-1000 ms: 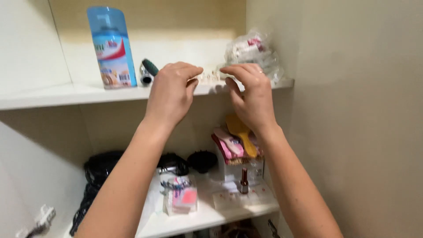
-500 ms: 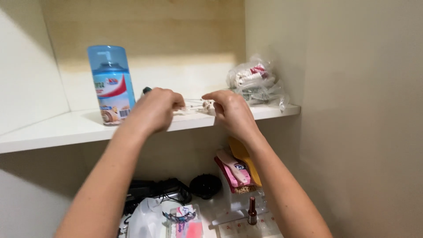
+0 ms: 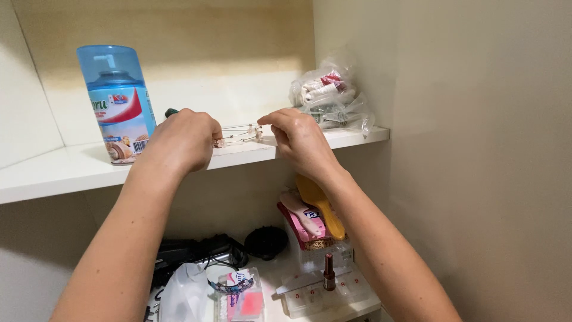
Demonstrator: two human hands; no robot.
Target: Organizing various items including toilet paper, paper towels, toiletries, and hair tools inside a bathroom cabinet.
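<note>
A thin beaded string [image 3: 237, 133] with small pale beads is stretched over the front of the upper white shelf [image 3: 53, 176]. My left hand [image 3: 182, 142] pinches its left end and my right hand [image 3: 296, 138] pinches its right end. Both hands hover just above the shelf edge. A dark green object tip [image 3: 171, 111] peeks out behind my left hand, mostly hidden.
A blue spray can [image 3: 116, 101] stands at the shelf's left. A clear plastic bag of small items [image 3: 328, 95] lies at the right by the wall. Below sit a yellow brush [image 3: 319, 203], pink packets [image 3: 301, 216], a small brown bottle [image 3: 328, 273], black cables [image 3: 196, 253] and a white bag [image 3: 185, 295].
The view tilted up and shifted, so the shelf sits lower in frame. My hands moved apart along the shelf edge, drawing the beaded string out between them.
</note>
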